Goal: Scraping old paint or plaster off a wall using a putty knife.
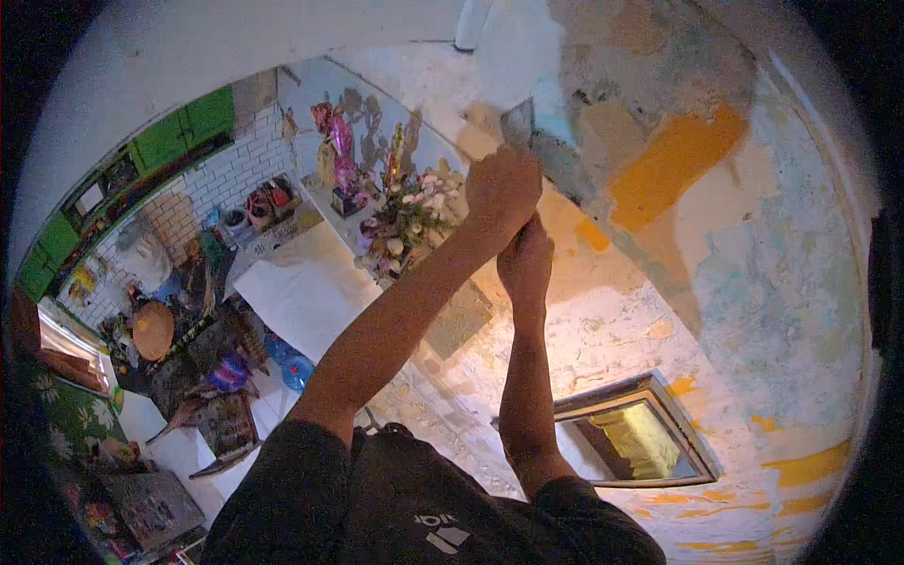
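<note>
Patchy wall [734, 245], scraper [518, 122] hdl invisible w/in hands [505, 193]

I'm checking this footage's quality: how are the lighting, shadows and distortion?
Head view: warm light is strongest on the patchy plaster wall, leaving the bare left hand, bare right hand and grey flat-bladed scraper dimmer; head view: shadows fall beside the shiny pink ornament, green wall cabinets bend along the left rim, and corners go black.

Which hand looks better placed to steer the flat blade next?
Probably the left hand: it is closed just below the flat blade in view, while the right hand sits lower, farther from it.
</note>
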